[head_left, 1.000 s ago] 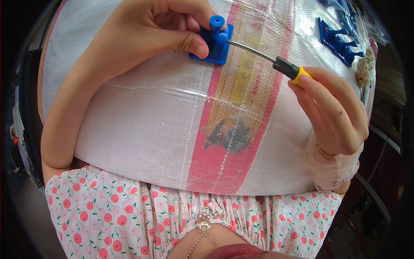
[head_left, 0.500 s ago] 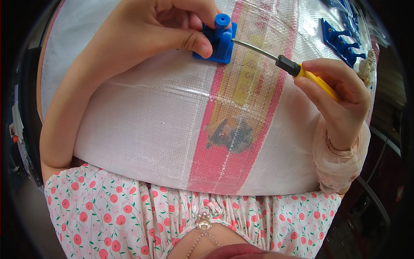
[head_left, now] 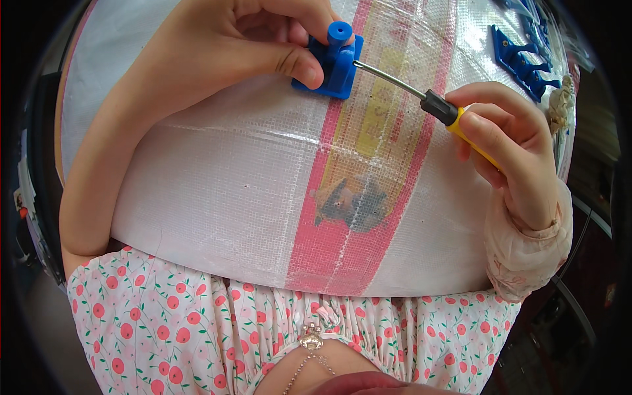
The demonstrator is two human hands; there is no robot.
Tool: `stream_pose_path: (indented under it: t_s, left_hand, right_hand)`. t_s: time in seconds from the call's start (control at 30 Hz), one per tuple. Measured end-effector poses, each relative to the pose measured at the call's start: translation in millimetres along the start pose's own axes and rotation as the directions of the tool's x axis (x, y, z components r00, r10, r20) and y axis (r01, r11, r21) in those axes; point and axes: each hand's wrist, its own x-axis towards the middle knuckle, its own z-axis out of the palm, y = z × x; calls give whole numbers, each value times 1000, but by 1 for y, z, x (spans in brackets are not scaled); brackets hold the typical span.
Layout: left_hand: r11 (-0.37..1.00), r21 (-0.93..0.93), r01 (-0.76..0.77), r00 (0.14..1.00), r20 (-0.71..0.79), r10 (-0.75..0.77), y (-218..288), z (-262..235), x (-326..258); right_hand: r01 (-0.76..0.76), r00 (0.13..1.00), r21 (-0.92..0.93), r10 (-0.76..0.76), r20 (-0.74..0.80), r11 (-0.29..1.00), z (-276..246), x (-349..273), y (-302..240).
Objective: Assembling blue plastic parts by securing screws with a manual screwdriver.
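A small blue plastic part (head_left: 340,71) with a square base and a round, knob-topped post is pinched in my left hand (head_left: 263,49), thumb on its near-left side. My right hand (head_left: 517,135) grips a screwdriver (head_left: 439,105) with a yellow handle, black collar and thin metal shaft. The shaft's tip meets the right side of the blue part; how deep it sits there is hidden. Thumb and index finger close around the handle near the collar, with the other fingers curled below.
A woven white plastic sheet (head_left: 217,191) with a pink and yellow printed band covers the rounded tabletop. More blue plastic parts (head_left: 520,62) lie at the far right, beside clear plastic wrapping and a pale, knotted bundle (head_left: 561,105) at the edge.
My right hand has shifted its grip and turned on the screwdriver handle, the fingers now nearer the collar. The left hand and blue part have hardly moved.
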Motion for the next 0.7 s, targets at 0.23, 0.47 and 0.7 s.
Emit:
stream_pose_path:
  t_s: [0.23, 0.47, 0.7]
  left_hand:
    - [999, -22, -45, 999, -10, 45, -3, -3, -1]
    - [1000, -1, 29, 1000, 8, -29, 2, -6, -3]
    - [998, -18, 67, 998, -12, -68, 8, -4, -3]
  right_hand:
    - [-32, 997, -3, 32, 68, 999, -5, 3, 2]
    - [279, 960, -279, -271, 69, 919, -8, 5, 8]
    - [527, 846, -394, -510, 158, 753, -10, 8, 15]
